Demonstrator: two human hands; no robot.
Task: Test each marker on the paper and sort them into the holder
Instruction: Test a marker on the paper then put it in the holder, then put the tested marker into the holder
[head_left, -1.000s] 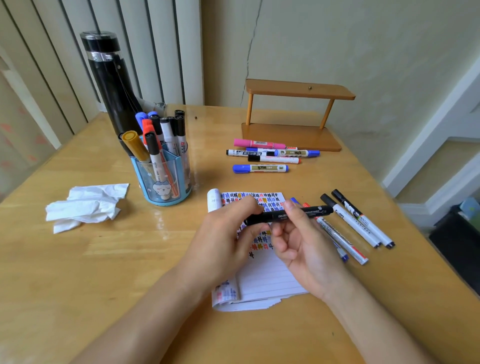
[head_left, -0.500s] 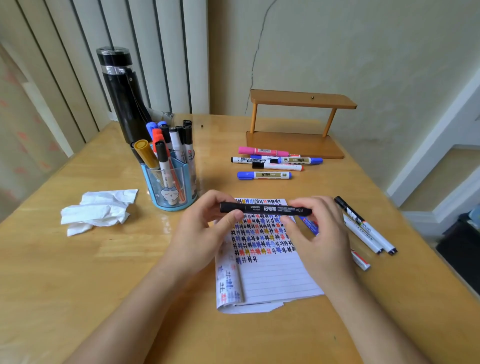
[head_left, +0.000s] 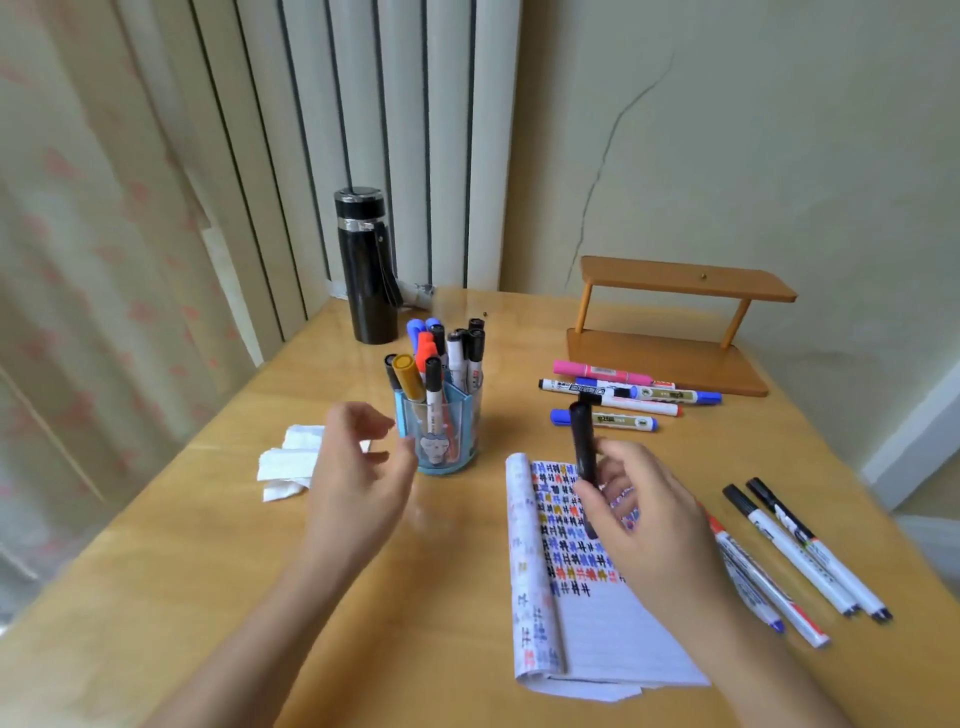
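My right hand (head_left: 644, 514) grips a capped black marker (head_left: 583, 447) upright above the lined paper (head_left: 597, 629), whose top is covered in coloured test marks. My left hand (head_left: 358, 467) hovers with fingers spread just left of the blue holder (head_left: 441, 436), which holds several markers. A group of markers (head_left: 623, 397) lies beyond the paper. More markers (head_left: 795, 556) lie to the right of it, partly hidden by my right hand.
A black flask (head_left: 366, 270) stands behind the holder at the table's back left. A small wooden shelf (head_left: 670, 322) sits at the back right. Crumpled tissue (head_left: 288, 460) lies left of my left hand. The table edge runs close on the right.
My left hand has let go of the black marker and moved left toward the holder. My right hand has turned the marker from level to upright. The camera has tilted up.
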